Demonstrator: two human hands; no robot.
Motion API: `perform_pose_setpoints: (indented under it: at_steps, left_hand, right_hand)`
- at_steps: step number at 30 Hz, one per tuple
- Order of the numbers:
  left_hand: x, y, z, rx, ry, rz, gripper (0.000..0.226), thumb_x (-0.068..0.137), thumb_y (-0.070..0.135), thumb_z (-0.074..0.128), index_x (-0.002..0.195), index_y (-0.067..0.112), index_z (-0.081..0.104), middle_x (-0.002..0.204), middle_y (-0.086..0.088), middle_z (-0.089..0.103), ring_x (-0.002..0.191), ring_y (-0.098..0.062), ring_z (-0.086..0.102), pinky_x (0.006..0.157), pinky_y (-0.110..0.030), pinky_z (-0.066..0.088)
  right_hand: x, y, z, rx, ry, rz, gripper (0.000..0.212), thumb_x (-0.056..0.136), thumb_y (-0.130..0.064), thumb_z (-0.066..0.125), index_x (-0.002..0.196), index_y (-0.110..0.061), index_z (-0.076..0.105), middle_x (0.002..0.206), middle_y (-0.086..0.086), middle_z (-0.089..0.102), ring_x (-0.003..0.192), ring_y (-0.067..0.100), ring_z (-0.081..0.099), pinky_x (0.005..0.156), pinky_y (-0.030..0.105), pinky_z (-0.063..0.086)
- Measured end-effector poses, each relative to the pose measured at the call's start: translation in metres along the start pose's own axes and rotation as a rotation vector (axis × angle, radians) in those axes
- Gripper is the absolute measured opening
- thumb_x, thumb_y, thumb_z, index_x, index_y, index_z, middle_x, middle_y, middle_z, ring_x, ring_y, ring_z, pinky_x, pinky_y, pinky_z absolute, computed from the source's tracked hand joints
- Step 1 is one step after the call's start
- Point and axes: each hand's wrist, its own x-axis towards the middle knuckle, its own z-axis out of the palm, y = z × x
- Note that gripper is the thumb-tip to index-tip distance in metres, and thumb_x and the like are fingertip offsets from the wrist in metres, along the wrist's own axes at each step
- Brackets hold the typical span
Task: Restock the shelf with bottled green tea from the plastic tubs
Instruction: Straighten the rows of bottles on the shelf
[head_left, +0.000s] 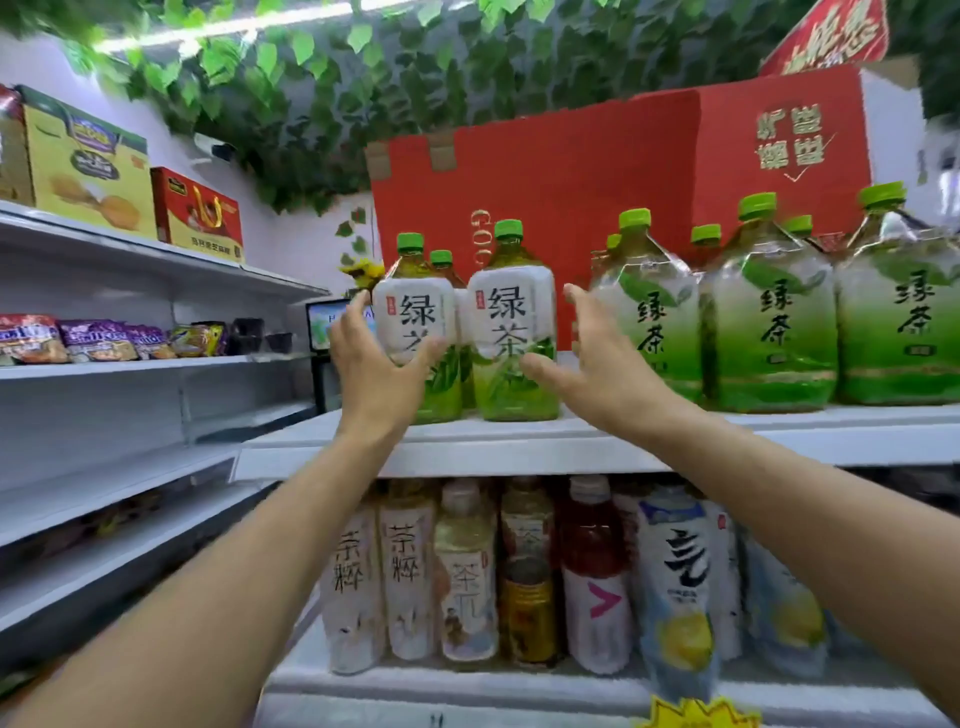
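Observation:
Two green tea bottles with white labels and green caps stand upright, side by side, on the top shelf (519, 441). My left hand (374, 369) lies against the left bottle (415, 312), fingers straight along its left side and thumb across its front. My right hand (597, 358) is spread just right of the right bottle (511, 322). Its thumb tip reaches the bottle's lower front and its fingers are clear of the bottle. A third bottle cap (441, 257) shows behind these two. No plastic tub is in view.
Larger green tea bottles (769, 322) fill the shelf to the right, close to my right hand. A red carton (545, 187) stands behind the bottles. The shelf below holds mixed drink bottles (467, 571). Snack shelves (104, 364) run along the left.

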Motion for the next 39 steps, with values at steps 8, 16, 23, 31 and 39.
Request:
perform_pose_setpoints:
  at_steps: [8, 16, 23, 31, 39]
  left_hand:
    - [0.062, -0.06, -0.003, -0.398, -0.53, -0.344, 0.132, 0.031, 0.073, 0.09, 0.143, 0.021, 0.044, 0.128, -0.003, 0.066, 0.119, -0.023, 0.062, 0.11, -0.048, 0.044]
    - [0.071, -0.07, -0.001, -0.651, -0.735, -0.343, 0.098, 0.063, 0.05, 0.085, 0.146, 0.019, 0.043, 0.133, -0.006, 0.066, 0.123, -0.025, 0.062, 0.112, -0.049, 0.043]
    - [0.08, -0.076, 0.008, -0.699, -0.828, -0.35, 0.081, 0.076, 0.038, 0.071, 0.148, 0.02, 0.04, 0.137, -0.006, 0.062, 0.127, -0.026, 0.058, 0.113, -0.051, 0.041]
    - [0.084, -0.075, 0.017, -0.699, -0.8, -0.359, 0.131, 0.036, 0.062, 0.095, 0.148, 0.025, 0.039, 0.132, -0.006, 0.066, 0.119, -0.026, 0.066, 0.103, -0.048, 0.051]
    - [0.081, -0.062, 0.022, -0.714, -0.801, -0.419, 0.105, 0.035, 0.066, 0.09, 0.126, 0.022, 0.062, 0.116, -0.009, 0.075, 0.097, -0.021, 0.075, 0.075, -0.036, 0.062]
  right_hand:
    - [0.038, 0.019, 0.049, 0.194, 0.015, 0.413, 0.097, 0.066, -0.078, 0.067, 0.143, -0.024, 0.041, 0.136, -0.001, 0.056, 0.125, 0.023, 0.054, 0.109, 0.047, 0.042]
    - [0.041, 0.018, 0.05, 0.43, -0.01, 0.378, 0.009, 0.098, -0.023, 0.059, 0.099, -0.031, 0.054, 0.105, -0.005, 0.066, 0.106, 0.019, 0.063, 0.097, 0.038, 0.05]
    - [0.045, 0.017, 0.043, 0.601, -0.136, 0.478, 0.037, 0.097, -0.019, 0.059, 0.132, -0.016, 0.049, 0.115, 0.0, 0.067, 0.098, 0.01, 0.064, 0.07, 0.022, 0.053]
    - [0.054, 0.021, 0.05, 0.678, -0.071, 0.496, 0.051, 0.09, -0.032, 0.069, 0.135, -0.018, 0.05, 0.121, 0.004, 0.069, 0.114, 0.024, 0.064, 0.101, 0.047, 0.049]
    - [0.069, 0.025, 0.055, 0.75, -0.037, 0.524, 0.06, 0.076, -0.068, 0.063, 0.121, -0.029, 0.064, 0.115, 0.0, 0.073, 0.11, 0.022, 0.067, 0.1, 0.047, 0.049]
